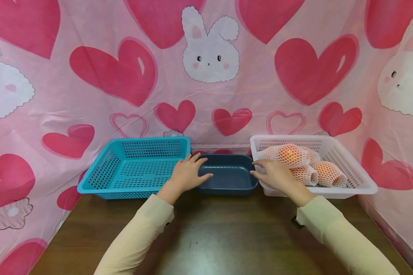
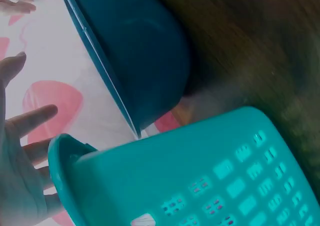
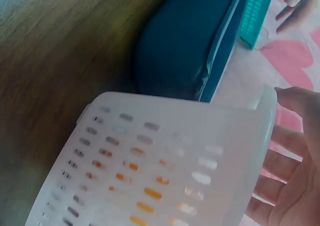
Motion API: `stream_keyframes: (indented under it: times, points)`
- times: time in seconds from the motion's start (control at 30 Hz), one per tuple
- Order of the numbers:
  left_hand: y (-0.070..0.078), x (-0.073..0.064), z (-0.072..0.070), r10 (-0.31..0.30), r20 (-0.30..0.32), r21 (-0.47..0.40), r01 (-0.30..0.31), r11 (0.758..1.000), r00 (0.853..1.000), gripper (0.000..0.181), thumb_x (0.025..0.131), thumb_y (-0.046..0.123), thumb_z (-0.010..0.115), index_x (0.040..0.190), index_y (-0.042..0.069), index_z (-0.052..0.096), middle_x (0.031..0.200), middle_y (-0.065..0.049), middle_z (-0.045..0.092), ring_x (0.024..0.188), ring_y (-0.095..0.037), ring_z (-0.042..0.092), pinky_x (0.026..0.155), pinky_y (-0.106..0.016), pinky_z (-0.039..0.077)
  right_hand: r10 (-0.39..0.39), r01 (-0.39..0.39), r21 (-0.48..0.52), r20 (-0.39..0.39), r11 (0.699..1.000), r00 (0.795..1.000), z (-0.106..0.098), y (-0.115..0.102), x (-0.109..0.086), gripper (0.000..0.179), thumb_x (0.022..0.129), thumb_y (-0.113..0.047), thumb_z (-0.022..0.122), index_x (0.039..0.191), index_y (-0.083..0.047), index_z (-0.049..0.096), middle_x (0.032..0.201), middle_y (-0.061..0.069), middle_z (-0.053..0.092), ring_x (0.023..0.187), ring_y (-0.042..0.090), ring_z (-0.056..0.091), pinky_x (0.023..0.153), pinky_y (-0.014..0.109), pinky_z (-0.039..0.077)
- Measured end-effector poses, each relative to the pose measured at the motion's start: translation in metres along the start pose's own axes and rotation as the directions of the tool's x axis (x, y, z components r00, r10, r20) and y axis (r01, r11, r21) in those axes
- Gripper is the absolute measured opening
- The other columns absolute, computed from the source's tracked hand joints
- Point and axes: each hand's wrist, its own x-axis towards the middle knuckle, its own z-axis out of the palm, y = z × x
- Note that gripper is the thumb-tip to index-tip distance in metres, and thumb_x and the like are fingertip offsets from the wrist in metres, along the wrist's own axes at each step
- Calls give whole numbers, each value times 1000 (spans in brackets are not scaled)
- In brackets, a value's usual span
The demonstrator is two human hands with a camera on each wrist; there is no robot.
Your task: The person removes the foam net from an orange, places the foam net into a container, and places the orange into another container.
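Above the right rim of a teal perforated basket (image 1: pixel 144 168), my left hand (image 1: pixel 187 173) has its fingers spread towards a dark blue plastic tub (image 1: pixel 227 177). The left wrist view shows these fingers straight, right at the teal rim. My right hand (image 1: pixel 274 175) lies over the left rim of a white perforated basket (image 1: pixel 356 183), thumb and forefinger pointing at the tub. Its fingers, loosely extended, are by the white rim in the right wrist view. Several orange fruits (image 1: pixel 290 156) in white foam nets are piled in the white basket. Neither hand grips anything.
The three containers stand side by side along the back of a dark wooden table (image 1: pixel 206 236), with the tub in the middle. Behind them hangs a pink cloth (image 1: pixel 254 91) printed with hearts and rabbits, which also runs down both sides of the table.
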Motion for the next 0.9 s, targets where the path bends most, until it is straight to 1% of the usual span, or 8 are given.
stream_keyframes:
  times: [0.13,0.2,0.3,0.4,0.5,0.63,0.8,0.9]
  points:
    - [5,2,4,19,-58,-24,-20,1000,998,69,91,56,67,147,16,58,152,-13,50,138,-36,47,106,-59,44,15,-14,27,-46,1000,999,-3,5,-4,42,96,-32,72,127,-4,71,119,19,72,98,33,69,86,55,55]
    - [8,4,5,29,-78,-38,-32,999,997,67,92,55,68,145,15,60,149,-13,54,135,-33,51,104,-55,47,25,-22,45,-73,999,997,-5,8,-7,42,95,-29,73,129,-4,70,121,20,70,103,36,68,89,56,54]
    - [13,6,5,39,-98,-66,-46,997,994,63,93,53,68,142,14,62,145,-13,57,131,-31,55,101,-52,50,27,-18,69,-132,997,991,-6,14,-11,44,94,-24,74,131,-2,67,127,23,67,118,42,62,99,60,48]
    - [19,8,5,32,-99,-103,-42,994,995,61,93,52,68,141,14,62,142,-12,59,128,-30,56,99,-50,52,11,3,71,-200,997,980,-8,20,-14,43,92,-19,75,130,-1,67,129,25,65,123,46,58,102,62,44]
    - [25,10,5,12,-89,-140,-25,990,996,60,93,51,69,141,15,62,141,-11,60,126,-29,57,98,-50,53,9,7,71,-224,997,974,-13,25,-18,44,91,-18,76,130,0,66,129,26,64,121,47,58,102,63,44]
    - [32,13,7,-11,-64,-181,-1,983,998,57,94,49,69,140,16,63,140,-10,60,127,-28,56,99,-49,52,18,-3,65,-232,998,973,-20,31,-23,46,92,-19,76,132,0,65,129,28,64,120,48,57,101,65,43]
    - [40,16,11,0,-65,-208,-13,978,998,53,96,45,69,138,14,64,138,-10,62,125,-28,58,100,-47,52,2,8,30,-310,1000,951,-25,43,-28,45,91,-19,75,130,2,65,124,29,65,114,49,60,95,66,46]
    - [44,18,17,0,-84,-193,-16,981,996,50,97,44,68,136,13,65,134,-10,64,120,-27,61,98,-45,53,-11,19,20,-354,1000,935,-27,50,-29,45,90,-15,76,129,4,65,124,31,64,117,50,57,97,67,44]
